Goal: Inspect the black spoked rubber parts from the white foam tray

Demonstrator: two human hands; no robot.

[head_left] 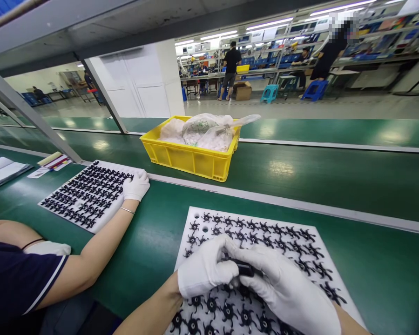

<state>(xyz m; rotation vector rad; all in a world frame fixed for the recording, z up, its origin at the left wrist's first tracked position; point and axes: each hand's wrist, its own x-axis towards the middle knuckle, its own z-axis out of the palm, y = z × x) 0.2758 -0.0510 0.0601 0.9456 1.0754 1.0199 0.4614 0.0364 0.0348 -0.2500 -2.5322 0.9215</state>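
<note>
Both my hands wear white gloves and meet over a white board that carries rows of black, curved-blade wheels. Between the fingertips is a small black part, partly hidden by the gloves. My left hand pinches it from the left, thumb and fingers bent round it. My right hand closes on it from the right. Two round holes without wheels show near the board's far left corner.
A yellow crate with plastic bags stands beyond the board. At left, a co-worker's gloved hand touches another board of black wheels. Papers lie far left. A metal post slants above the bench.
</note>
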